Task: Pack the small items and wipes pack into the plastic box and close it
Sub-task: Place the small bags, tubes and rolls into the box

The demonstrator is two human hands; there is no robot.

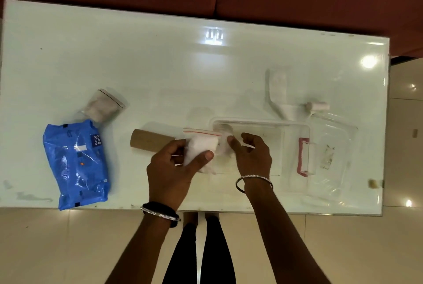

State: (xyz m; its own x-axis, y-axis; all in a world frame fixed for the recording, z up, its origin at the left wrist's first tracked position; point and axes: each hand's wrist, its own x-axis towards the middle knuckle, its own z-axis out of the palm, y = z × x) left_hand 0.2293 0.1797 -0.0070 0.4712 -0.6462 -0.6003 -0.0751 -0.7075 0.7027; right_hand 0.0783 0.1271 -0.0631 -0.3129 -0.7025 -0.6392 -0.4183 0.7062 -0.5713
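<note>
both hands (170,164) (250,154) hold zip bag (201,146) (at box (295,124) edge).

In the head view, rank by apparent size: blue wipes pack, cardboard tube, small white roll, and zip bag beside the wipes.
1. Blue wipes pack
2. Cardboard tube, partly hidden by the left hand, and zip bag: look alike, not ranked
3. Small white roll
</note>
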